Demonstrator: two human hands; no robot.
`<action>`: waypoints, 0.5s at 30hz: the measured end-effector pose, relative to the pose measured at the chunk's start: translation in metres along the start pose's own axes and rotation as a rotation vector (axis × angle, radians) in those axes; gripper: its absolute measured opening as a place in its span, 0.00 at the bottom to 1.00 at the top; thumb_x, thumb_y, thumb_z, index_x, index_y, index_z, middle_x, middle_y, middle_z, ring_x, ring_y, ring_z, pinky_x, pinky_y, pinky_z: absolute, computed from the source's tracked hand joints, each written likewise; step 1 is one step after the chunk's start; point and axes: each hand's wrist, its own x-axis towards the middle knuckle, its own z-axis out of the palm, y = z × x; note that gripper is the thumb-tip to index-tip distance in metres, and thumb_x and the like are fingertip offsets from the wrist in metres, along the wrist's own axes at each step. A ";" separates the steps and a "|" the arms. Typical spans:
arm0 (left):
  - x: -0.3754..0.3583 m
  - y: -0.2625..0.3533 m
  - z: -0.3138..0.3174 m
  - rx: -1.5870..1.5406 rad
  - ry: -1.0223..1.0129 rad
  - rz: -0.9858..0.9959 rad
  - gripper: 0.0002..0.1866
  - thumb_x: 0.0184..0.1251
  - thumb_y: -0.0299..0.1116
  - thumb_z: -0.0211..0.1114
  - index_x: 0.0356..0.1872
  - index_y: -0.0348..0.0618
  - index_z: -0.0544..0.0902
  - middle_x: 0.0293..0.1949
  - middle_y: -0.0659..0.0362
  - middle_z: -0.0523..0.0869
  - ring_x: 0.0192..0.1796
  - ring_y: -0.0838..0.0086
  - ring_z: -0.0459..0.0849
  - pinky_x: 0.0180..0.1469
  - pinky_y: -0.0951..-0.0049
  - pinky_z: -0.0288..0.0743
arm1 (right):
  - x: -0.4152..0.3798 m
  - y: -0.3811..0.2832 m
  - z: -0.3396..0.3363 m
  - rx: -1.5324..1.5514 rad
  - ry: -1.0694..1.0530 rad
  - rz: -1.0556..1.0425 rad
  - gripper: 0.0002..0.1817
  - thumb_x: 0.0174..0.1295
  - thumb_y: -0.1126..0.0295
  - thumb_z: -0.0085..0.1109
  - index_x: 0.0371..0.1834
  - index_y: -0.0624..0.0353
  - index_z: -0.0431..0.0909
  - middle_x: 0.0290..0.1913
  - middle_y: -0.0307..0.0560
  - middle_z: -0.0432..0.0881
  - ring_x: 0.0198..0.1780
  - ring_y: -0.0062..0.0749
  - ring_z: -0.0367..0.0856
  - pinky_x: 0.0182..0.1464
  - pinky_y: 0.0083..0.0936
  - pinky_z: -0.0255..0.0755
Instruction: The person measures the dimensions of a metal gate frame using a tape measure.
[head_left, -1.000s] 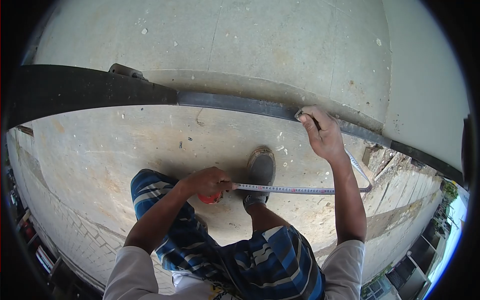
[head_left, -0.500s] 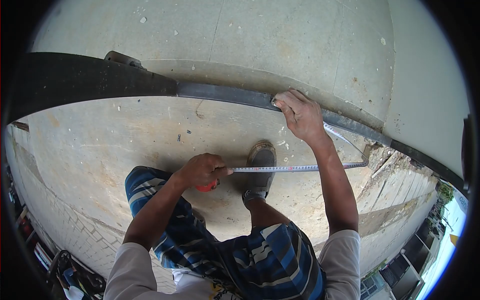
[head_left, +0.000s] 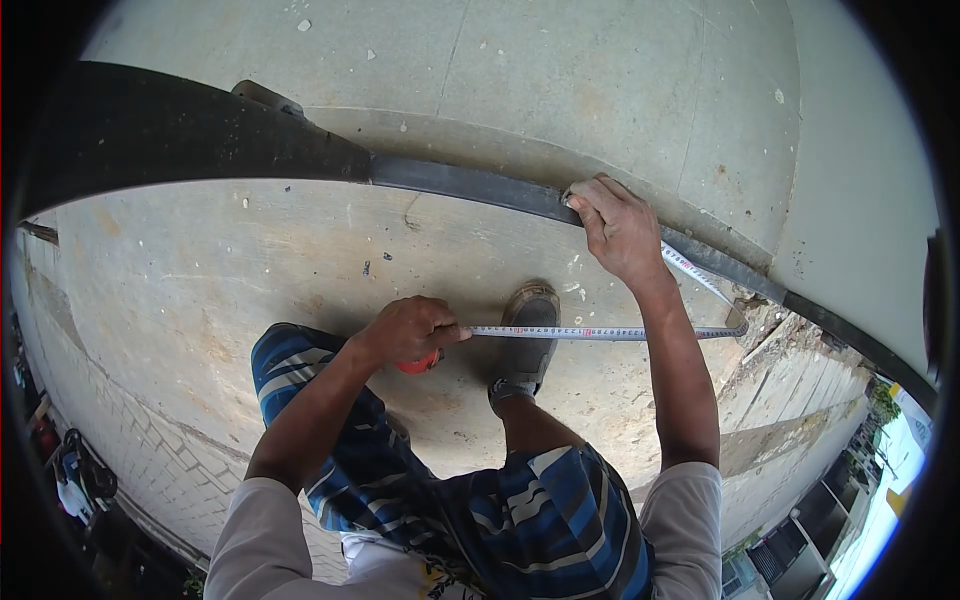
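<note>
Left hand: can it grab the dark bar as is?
Probably not freely: the left hand is holding the red tape measure. Otherwise the way looks open, just floor and small debris before the dark bar.

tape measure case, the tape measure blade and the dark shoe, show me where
tape measure case [head_left: 420,363], head view: exposed red side
tape measure blade [head_left: 605,333], head view: printed face
dark shoe [head_left: 533,307], head view: upper, toward the toe

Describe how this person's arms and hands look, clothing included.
The short sleeves are white, leaving both forearms bare. The left hand and right hand wear no gloves, and no watch shows at either wrist. The right hand looks dusty.
</note>
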 end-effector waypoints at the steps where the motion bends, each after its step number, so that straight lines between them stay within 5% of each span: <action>1: 0.000 0.000 0.000 0.012 0.003 0.005 0.18 0.73 0.45 0.66 0.31 0.39 0.87 0.29 0.53 0.85 0.33 0.60 0.86 0.39 0.60 0.78 | 0.001 0.000 -0.001 0.001 -0.002 0.002 0.06 0.71 0.66 0.60 0.46 0.52 0.81 0.44 0.44 0.84 0.44 0.50 0.85 0.43 0.45 0.80; 13: 0.003 0.008 -0.001 0.040 -0.051 -0.031 0.19 0.73 0.47 0.65 0.31 0.40 0.87 0.29 0.54 0.85 0.34 0.60 0.86 0.39 0.60 0.78 | -0.003 0.000 0.001 0.019 0.010 -0.032 0.06 0.71 0.66 0.60 0.45 0.53 0.81 0.42 0.45 0.84 0.43 0.50 0.85 0.43 0.46 0.80; 15: 0.003 0.005 0.002 0.035 -0.021 -0.004 0.19 0.73 0.47 0.65 0.31 0.40 0.87 0.28 0.54 0.84 0.34 0.60 0.86 0.39 0.60 0.78 | -0.005 0.003 0.005 0.001 0.091 -0.198 0.05 0.72 0.68 0.59 0.44 0.56 0.81 0.38 0.49 0.82 0.36 0.51 0.83 0.38 0.40 0.76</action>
